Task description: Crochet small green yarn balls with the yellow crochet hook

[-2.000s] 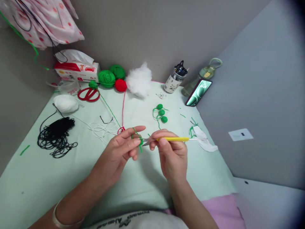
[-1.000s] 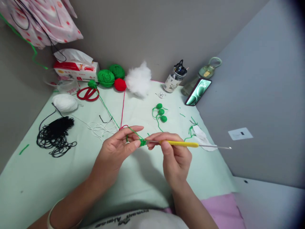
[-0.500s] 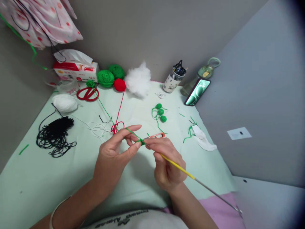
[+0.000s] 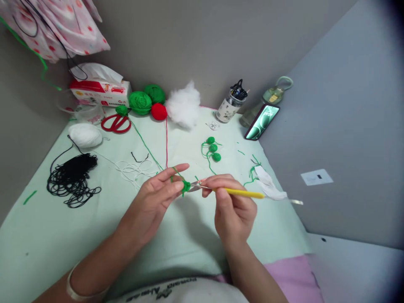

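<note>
My left hand point(image 4: 154, 198) pinches a small green crochet piece point(image 4: 186, 185) between thumb and fingers, with the forefinger stretched out and green yarn point(image 4: 148, 148) looped over it. My right hand point(image 4: 232, 208) is closed round a yellow-handled crochet hook point(image 4: 243, 193), whose metal tip points left into the green piece. The hook's far end sticks out to the right. The green strand runs back across the pale green table point(image 4: 176, 248) to a small green ball point(image 4: 121, 110). A red strand point(image 4: 166, 141) leads up to a red yarn ball point(image 4: 159, 111).
Red scissors point(image 4: 115, 123), a tissue box point(image 4: 101, 91), two green yarn balls point(image 4: 140, 102), white stuffing point(image 4: 184, 105), black yarn point(image 4: 73, 179), a white ball point(image 4: 85, 134), three small green crochet rounds point(image 4: 213, 148), a jar point(image 4: 229, 107), a phone point(image 4: 263, 122), a white scrap point(image 4: 268, 182).
My right hand has swung the hook back up from pointing down-right to lying level, pointing left into the green piece. The red loop near my left forefinger is gone from there.
</note>
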A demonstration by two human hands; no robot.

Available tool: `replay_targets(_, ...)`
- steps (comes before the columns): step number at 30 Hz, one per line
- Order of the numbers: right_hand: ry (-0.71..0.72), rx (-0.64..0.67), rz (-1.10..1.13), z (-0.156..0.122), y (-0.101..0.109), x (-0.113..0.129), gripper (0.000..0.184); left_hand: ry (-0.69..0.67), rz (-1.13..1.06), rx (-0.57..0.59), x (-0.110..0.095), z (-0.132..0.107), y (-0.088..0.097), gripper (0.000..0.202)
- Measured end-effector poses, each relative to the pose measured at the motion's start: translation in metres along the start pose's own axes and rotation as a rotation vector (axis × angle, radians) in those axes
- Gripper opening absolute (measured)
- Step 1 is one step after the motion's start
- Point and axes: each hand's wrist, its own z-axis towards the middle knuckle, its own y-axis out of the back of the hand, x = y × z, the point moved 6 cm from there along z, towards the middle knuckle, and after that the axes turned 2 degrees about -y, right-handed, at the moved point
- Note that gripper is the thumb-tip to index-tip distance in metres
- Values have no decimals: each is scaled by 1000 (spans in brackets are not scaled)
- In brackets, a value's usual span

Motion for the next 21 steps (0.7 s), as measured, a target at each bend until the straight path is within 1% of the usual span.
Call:
replay_targets(2,-82,29,142,4,-4,-5,18,-60,56,14,-3,-1,0,41)
replay_targets(3,-99,47,170,5,-7,-6,17,-77,75,25,-2,-2,-1,40)
replay_targets(5,-93,54,141,4,-9,-8,18,-94,101,33,0,-4,-3,39)
replay_targets(7,-35,53,9,0,-10,-6,24,-109,111,15,2,-5,-4,40)
replay_targets(9,97,85,-194,-6,-11,-1,33,-91,72,16,4,-4,-6,42)
replay_targets(11,229,138,-358,-10,-12,4,40,-9,-13,56,7,-1,-9,40)
replay_targets(12,257,149,-382,-11,-12,6,40,43,-59,74,8,0,-9,38)
replay_targets(13,242,136,-358,-9,-9,6,37,88,-97,81,9,1,-10,36)
replay_targets(14,191,103,-294,-6,-5,4,32,115,-123,77,10,2,-9,33)
replay_targets(15,113,58,-203,-3,0,1,26,121,-134,63,9,2,-7,31)
replay_targets(17,-45,-9,-5,3,5,-6,18,83,-107,30,5,2,-3,28)
replay_targets(19,-145,10,127,6,2,-12,16,15,-30,30,2,1,-3,25)
replay_targets(21,-176,59,170,6,-4,-16,14,-51,53,54,0,-2,-5,26)
